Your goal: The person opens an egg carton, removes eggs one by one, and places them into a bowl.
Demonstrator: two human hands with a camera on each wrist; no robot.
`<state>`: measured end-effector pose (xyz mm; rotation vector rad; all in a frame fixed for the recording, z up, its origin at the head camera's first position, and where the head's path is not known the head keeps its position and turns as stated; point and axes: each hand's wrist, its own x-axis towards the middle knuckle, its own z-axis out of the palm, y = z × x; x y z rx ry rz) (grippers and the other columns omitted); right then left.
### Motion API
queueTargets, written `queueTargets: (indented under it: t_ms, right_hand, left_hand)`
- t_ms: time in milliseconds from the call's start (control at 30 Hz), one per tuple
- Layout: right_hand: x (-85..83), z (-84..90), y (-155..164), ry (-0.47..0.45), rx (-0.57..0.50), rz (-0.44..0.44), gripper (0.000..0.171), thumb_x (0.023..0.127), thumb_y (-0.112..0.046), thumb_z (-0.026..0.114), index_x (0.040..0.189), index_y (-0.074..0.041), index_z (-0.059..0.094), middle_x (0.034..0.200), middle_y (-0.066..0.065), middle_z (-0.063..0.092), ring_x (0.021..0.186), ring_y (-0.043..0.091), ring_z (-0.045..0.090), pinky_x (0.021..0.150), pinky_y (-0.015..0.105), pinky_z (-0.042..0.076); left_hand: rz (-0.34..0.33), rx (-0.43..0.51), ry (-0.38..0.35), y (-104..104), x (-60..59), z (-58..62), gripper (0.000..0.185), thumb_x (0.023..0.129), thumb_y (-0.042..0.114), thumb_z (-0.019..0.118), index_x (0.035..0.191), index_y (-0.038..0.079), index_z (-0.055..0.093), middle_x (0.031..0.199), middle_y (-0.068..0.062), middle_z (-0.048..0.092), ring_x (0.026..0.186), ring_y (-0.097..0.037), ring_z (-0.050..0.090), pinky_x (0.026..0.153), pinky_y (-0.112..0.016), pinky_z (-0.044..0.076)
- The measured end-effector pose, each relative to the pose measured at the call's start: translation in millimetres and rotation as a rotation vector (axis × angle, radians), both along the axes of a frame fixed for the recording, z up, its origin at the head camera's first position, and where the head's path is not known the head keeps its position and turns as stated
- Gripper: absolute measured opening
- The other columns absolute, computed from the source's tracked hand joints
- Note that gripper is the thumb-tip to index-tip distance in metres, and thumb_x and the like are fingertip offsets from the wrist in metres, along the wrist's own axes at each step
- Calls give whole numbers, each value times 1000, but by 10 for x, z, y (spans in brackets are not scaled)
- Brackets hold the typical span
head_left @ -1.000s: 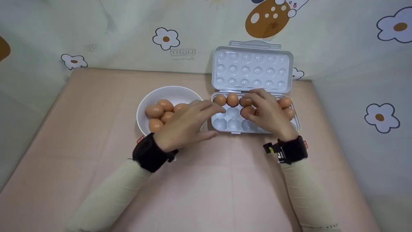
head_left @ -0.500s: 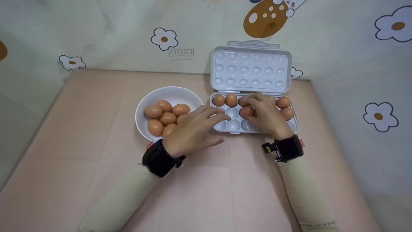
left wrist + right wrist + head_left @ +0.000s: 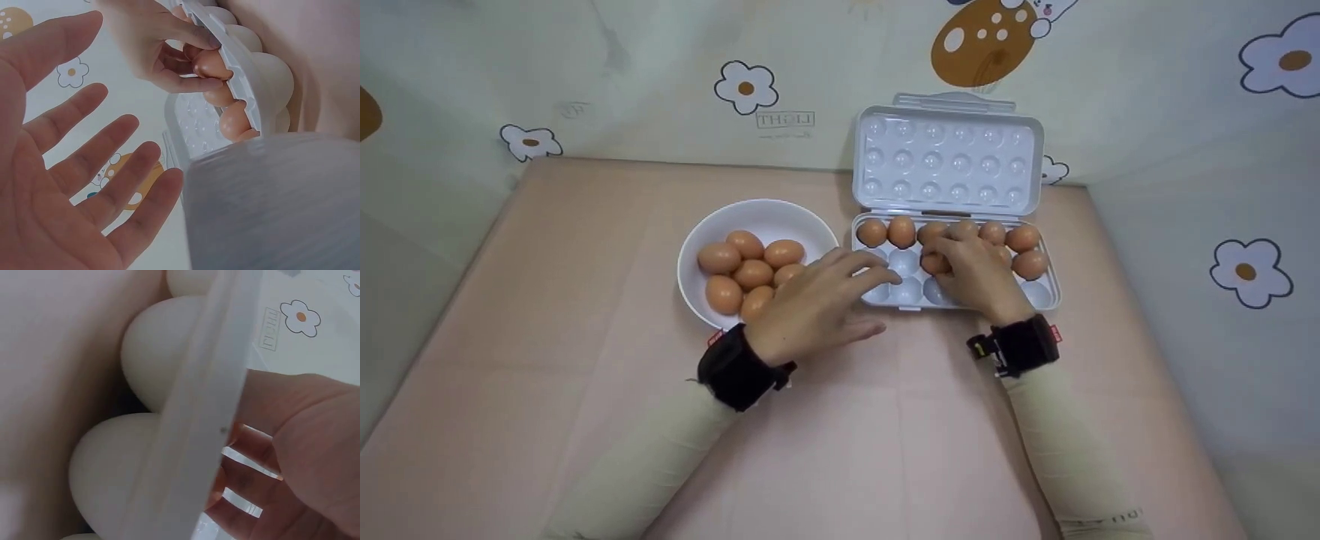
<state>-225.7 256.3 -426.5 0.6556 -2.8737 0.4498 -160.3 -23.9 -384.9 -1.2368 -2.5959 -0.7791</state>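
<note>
In the head view my right hand [image 3: 979,276] is over the white plastic egg box, its thumb and fingers pinching a brown egg [image 3: 934,265] in the middle row. The left wrist view shows this egg [image 3: 211,65] between thumb and fingertips, low in the tray. Brown eggs fill the back row of the tray [image 3: 911,308], and others sit at the right of the middle row, partly hidden by the hand. My left hand [image 3: 814,304] hovers with spread, relaxed fingers between the bowl and the tray, holding nothing; its empty palm faces the left wrist camera.
A white bowl [image 3: 781,214] with several brown eggs [image 3: 721,257] stands left of the egg box, its right side partly covered by my left hand. The box's dimpled lid [image 3: 946,169] stands raised behind the tray, near the patterned wall cloth [image 3: 645,82]. A pink cloth [image 3: 840,450] covers the table.
My left hand has shifted right and slightly toward me, uncovering more eggs in the bowl. My right hand has moved a little left, and its raised fingers have come down around the egg.
</note>
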Motion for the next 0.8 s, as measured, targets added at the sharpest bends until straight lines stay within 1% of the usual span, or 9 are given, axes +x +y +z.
queueTargets:
  t_ms: [67,133,233,300,367,467,567,633,800]
  right_hand:
    - [-10,-14,3,20,-13,14,21,85,3,77,99,-13,76,100,5,62,99,28,53,77,41,45]
    - [-18,-18,11,39,-36,29,20,86,3,78,97,-14,77,104,3,65,100,27,55,78,40,46]
    - [-13,6,24,58,-73,47,20,86,1,79,100,-14,78,109,3,68,103,26,58,81,40,49]
    - [-7,37,28,62,-104,62,24,86,2,80,106,-11,79,110,5,69,103,26,59,85,41,51]
    - [5,87,26,67,-140,74,29,85,2,82,112,-9,79,108,7,71,101,26,60,86,41,51]
    - [32,182,14,73,-192,77,32,86,-2,85,116,-8,79,108,7,73,97,25,62,84,39,51]
    - [80,285,-11,62,-241,65,31,87,-11,88,117,-9,79,107,6,74,94,22,64,81,36,55]
    - [119,347,-31,53,-271,60,32,88,-16,89,116,-9,78,107,5,74,94,20,66,81,34,57]
    - [209,449,-121,59,-375,122,36,89,-22,89,119,-7,76,112,4,75,97,15,69,82,30,61]
  left_hand:
    - [0,14,9,3,-1,-9,47,93,29,84,136,18,67,137,-4,64,128,-22,59,109,-39,49]
    - [3,30,22,6,-5,-16,47,91,27,85,134,17,68,135,-4,65,126,-23,61,107,-39,50]
    - [12,48,38,9,-27,-19,46,89,25,86,131,16,69,132,-4,67,123,-24,62,104,-39,51]
    - [26,54,31,2,-39,-9,47,89,25,86,132,16,69,132,-4,67,122,-25,62,102,-39,51]
    - [43,59,24,-19,-50,2,48,89,25,86,133,17,67,132,-4,66,123,-25,61,102,-38,51]
    - [61,73,21,-50,-63,18,48,91,24,84,134,17,66,134,-5,65,124,-25,60,102,-38,51]
    - [64,85,22,-68,-82,30,47,91,22,83,134,17,65,133,-6,65,122,-26,60,103,-38,50]
    - [62,93,7,-77,-89,43,47,92,21,83,135,16,64,134,-6,64,122,-26,59,104,-39,49]
    - [81,110,-41,-98,-104,87,49,93,21,83,137,16,62,138,-5,62,125,-24,58,105,-38,51]
